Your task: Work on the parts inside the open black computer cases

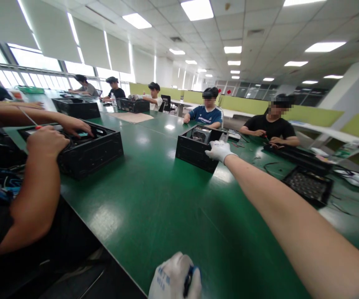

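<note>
My left hand [175, 277], in a white glove with blue print, is closed at the bottom edge of the view. Its fingers wrap round a blue-and-black tool handle [191, 279], and the rest of the tool is hidden. Far out over the table, my right hand [219, 151], also white-gloved, grips the near right edge of a black computer case [195, 153]. That case is open on top and shows a silver power supply [200, 133] inside. Some of my right fingers are hidden behind the case wall.
A co-worker's bare arms [39, 187] work at another black case [92, 153] on the left. More cases [76, 109] and several seated people [209, 110] line the green table [154, 216]. A dark tray with small parts [308, 185] and loose cables lie to the right.
</note>
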A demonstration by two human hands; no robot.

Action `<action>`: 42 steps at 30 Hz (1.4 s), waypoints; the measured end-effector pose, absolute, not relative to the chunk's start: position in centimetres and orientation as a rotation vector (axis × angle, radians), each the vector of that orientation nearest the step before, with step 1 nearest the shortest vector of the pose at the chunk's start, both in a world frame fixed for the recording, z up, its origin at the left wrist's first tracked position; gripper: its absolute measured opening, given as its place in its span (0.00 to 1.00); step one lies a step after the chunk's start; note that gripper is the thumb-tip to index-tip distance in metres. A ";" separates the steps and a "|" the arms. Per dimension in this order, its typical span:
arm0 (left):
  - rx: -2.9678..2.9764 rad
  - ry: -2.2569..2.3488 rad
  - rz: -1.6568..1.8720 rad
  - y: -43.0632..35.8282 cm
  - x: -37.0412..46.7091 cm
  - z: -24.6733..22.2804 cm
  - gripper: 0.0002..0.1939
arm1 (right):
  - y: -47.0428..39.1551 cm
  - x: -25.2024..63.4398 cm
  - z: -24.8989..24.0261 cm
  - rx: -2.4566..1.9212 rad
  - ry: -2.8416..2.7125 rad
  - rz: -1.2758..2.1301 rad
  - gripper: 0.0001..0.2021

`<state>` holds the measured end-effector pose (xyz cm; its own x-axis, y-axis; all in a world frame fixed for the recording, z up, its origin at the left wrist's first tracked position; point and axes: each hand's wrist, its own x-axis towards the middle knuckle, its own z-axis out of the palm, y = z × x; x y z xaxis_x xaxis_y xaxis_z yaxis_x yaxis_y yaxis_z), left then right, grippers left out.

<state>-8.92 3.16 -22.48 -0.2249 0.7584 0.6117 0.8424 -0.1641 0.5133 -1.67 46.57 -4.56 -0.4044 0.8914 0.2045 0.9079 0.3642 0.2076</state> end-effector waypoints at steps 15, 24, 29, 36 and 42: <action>-2.124 -1.991 -1.418 3.0 -10.2 -21.6 0.12 | 25.7 11.5 -4.5 -1.285 -2.676 -0.583 0.25; -2.095 -1.961 -1.473 2.6 -9.1 -16.9 0.14 | 12.8 19.4 -4.6 -1.080 -2.637 -0.429 0.21; -2.319 -1.726 -1.372 1.1 -6.7 -8.8 0.10 | 7.9 22.6 -4.5 -0.995 -2.613 -0.323 0.18; -2.571 -1.487 -0.887 2.5 -3.0 -3.4 0.12 | 3.9 25.0 -4.4 -0.900 -2.578 -0.271 0.14; -2.655 -1.215 -0.631 1.7 -1.0 -3.9 0.09 | 1.1 27.3 -4.4 -0.815 -2.544 -0.264 0.08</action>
<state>-1.05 1.70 -3.94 0.5825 0.6861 0.4358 0.7512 -0.6592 0.0339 27.25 1.10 -4.38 -0.7223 0.5024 0.4753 0.5894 0.8067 0.0428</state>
